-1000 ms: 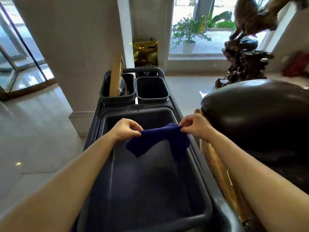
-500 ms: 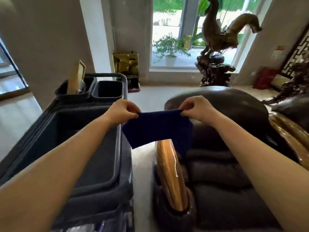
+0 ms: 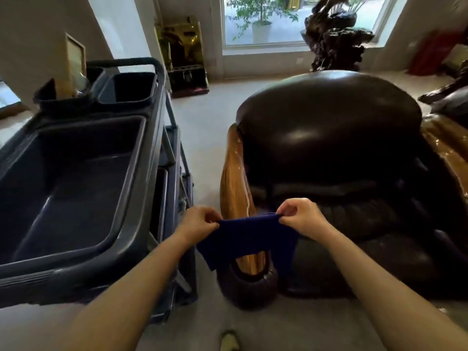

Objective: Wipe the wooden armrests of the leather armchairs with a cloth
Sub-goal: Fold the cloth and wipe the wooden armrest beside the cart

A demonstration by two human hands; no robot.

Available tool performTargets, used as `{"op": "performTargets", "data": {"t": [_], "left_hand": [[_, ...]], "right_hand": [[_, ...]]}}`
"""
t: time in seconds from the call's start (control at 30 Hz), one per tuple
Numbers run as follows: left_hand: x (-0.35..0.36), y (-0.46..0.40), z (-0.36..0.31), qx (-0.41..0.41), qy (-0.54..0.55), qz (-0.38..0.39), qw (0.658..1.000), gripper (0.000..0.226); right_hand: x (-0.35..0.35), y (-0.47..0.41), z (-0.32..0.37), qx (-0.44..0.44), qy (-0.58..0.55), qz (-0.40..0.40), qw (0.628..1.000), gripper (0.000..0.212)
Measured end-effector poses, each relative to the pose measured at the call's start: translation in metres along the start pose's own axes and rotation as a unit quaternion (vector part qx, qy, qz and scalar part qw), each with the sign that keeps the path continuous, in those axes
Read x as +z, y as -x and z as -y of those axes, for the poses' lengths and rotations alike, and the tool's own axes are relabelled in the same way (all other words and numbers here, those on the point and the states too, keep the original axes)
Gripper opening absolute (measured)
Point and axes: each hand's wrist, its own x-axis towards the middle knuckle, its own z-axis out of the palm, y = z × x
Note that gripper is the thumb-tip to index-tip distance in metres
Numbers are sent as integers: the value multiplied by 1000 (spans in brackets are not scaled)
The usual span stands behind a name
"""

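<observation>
Cloth of dark blue fabric [image 3: 243,239] hangs stretched between the two hands, each pinching one top corner: the left hand [image 3: 200,221] grips the left corner with fingers curled shut, the right hand [image 3: 301,216] nips the right corner between thumb and forefinger. It is held in the air over the front end of the polished, honey-coloured wooden armrest [image 3: 234,188], its lower edges drooping across that end; whether fabric touches wood cannot be told. The armrest belongs to a dark brown leather armchair [image 3: 329,138] with a domed, glossy back. Left of the chair stands a grey plastic cleaning cart [image 3: 141,158] with a deep tub and two small bins behind it. Farther off are a brass-coloured stand [image 3: 184,54], a dark carved sculpture [image 3: 334,44] and a potted plant [image 3: 260,24] outside the window. No writing or label can be read anywhere.
</observation>
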Motion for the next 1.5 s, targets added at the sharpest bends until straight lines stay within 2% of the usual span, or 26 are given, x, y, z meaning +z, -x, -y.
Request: {"op": "performTargets", "data": {"t": [0.17,0.3,0.4,0.5,0.6,0.67,0.73,0.8,0.87,0.93,1.0,1.1,1.23,1.33,1.5], "left_hand": [[66,-35,52,-74,20,39,996,18],[102,-86,94,-74,5,66,995,25],[121,-123,120,-71,3,65,995,22],[133,-163,143,-58,0,36,998,22],[143,-200,149,-29,5,-44,999,21],[160,-213,152,7,-30,-147,989,31],[185,-208,155,42,-88,-229,969,52],[216,-193,162,85,-126,-212,965,59],[245,-184,175,108,-145,-158,971,61],[270,-191,186,90,-138,-129,978,62],[284,-204,192,61,-104,-147,982,60],[297,-219,196,61,-66,-204,975,56],[296,-231,201,64,-40,-239,968,55],[283,-246,194,53,-30,-241,969,54],[251,-283,182,57,-84,-220,970,55]], "right_hand": [[56,-34,-68,62,-10,63,996,23],[96,-79,-115,90,-27,93,991,25],[120,-114,-141,94,-44,89,991,25],[140,-154,-153,91,-56,67,992,25],[149,-190,-157,65,-45,21,997,26],[164,-203,-164,31,4,-80,996,17],[192,-199,-176,23,50,-188,981,42],[232,-180,-185,5,81,-211,974,58],[266,-166,-194,-26,106,-170,979,62],[288,-172,-202,-29,109,-144,983,63],[295,-186,-206,-15,108,-163,981,62],[298,-201,-208,-35,111,-192,974,59],[291,-219,-205,-63,130,-178,973,59],[282,-240,-196,-74,158,-165,971,59],[270,-277,-180,-61,160,-177,969,61]]}}
